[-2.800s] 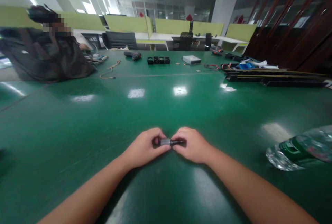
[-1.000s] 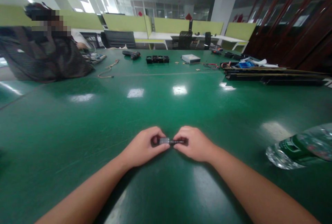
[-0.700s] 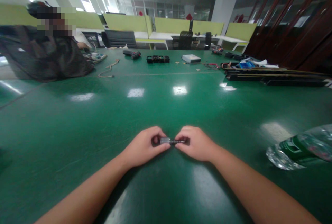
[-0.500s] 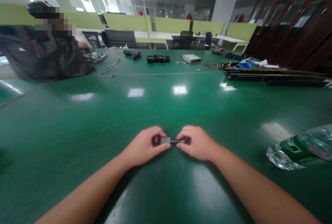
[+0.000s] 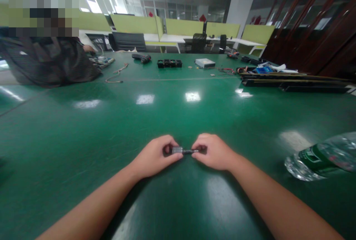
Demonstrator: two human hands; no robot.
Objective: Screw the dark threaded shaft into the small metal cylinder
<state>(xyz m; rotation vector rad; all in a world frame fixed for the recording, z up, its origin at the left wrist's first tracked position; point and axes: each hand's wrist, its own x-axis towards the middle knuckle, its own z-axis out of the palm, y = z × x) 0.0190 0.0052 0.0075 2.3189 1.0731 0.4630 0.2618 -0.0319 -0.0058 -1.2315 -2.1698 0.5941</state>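
A slim rod-shaped piece [image 5: 187,151] lies level between my hands, just over the green table [image 5: 172,117]. Its left part is a thicker grey cylinder and its right part a thinner dark shaft; I cannot make out its exact kind. My left hand [image 5: 158,155] is closed, thumb and fingers pinching the grey cylinder. On the other side my right hand [image 5: 213,151] pinches the far end of the dark shaft. A short stretch of shaft shows between the fingertips. Both ends are partly hidden by the fingers.
A clear plastic bottle [image 5: 322,156] with a green label lies on its side at right. Farther off are a dark bag [image 5: 52,62], a cable [image 5: 118,73], a black block [image 5: 169,63], a white box [image 5: 205,63] and long black strips [image 5: 294,80]. Someone blurred sits behind the bag.
My right hand has shifted slightly right along the shaft, so more of it shows between the hands. My left hand stays still. The person behind the bag has moved slightly.
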